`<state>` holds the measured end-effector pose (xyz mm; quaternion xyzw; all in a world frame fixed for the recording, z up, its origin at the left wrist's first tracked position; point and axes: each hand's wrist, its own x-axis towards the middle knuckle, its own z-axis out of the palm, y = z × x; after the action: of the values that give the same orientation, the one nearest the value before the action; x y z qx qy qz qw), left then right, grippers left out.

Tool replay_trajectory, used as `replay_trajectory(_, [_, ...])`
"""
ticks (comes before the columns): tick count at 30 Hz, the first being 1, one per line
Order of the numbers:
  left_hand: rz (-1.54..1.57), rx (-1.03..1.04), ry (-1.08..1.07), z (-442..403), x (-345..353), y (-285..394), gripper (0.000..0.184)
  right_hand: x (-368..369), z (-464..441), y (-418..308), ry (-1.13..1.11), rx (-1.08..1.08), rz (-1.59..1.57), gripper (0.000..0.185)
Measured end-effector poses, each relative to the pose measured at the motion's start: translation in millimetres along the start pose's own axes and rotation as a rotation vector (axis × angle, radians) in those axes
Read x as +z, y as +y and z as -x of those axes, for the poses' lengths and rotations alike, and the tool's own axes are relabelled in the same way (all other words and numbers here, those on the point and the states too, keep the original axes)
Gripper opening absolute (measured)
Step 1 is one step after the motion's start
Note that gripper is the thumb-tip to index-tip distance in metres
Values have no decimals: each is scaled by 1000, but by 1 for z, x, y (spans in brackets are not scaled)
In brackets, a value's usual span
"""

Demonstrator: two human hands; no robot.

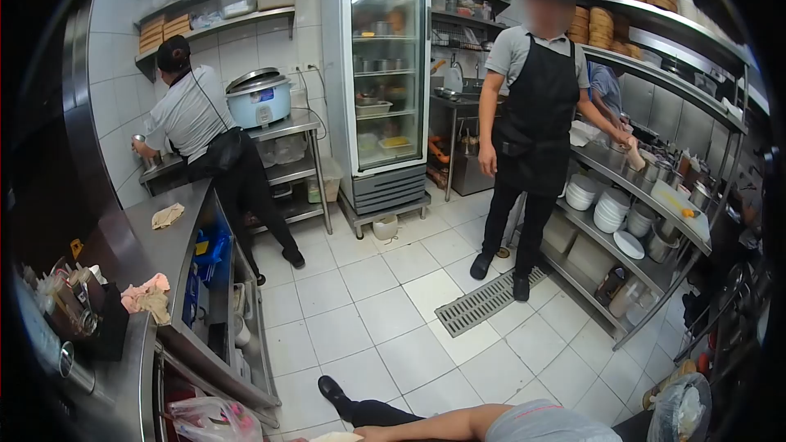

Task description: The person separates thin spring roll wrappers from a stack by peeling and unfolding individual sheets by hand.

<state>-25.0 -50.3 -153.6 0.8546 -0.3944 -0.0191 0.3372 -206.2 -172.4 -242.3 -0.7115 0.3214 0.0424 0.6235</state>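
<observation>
1. You reached out low in the kitchen view, your right hand (372, 433) beside a pale, flat-looking item (336, 437) at the bottom edge; handling it appeared to be the step in hand.
2. The right fingers were cut off by the frame, so whether they pinched the item or lay spread could not be told. Your left hand was out of view.
3. Near your reach, a clear plastic bag (214, 420) held pink and red contents beneath the steel desk (192, 196); a dark caddy (105, 323) carried bottles.
4. Across the room, a blue rice cooker (260, 104) sat with its lid (252, 78) tilted on top, while a co-worker (192, 106) gripped a metal container (149, 160).
5. The glass-door refrigerator (386, 74) held trays and tubs on its shelves. At right, white bowls (610, 211) stood stacked beneath metal pots.
</observation>
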Motion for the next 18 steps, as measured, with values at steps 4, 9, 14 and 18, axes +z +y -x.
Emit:
replay_trajectory(4, [40,148,64,19,17,27,29,-11,35,20,135,-82,33,54])
replay_trajectory(9, [-282,177,171,33,37,54,25,-34,70,10,90,-35,15,47])
replay_trajectory(14, [-359,-57,-92,40,26,71,30,-32,67,31,158,-113,76,43])
replay_trajectory(18, [-376,-86,-59,45,20,68,30,-34,75,20,1,10,-130,39])
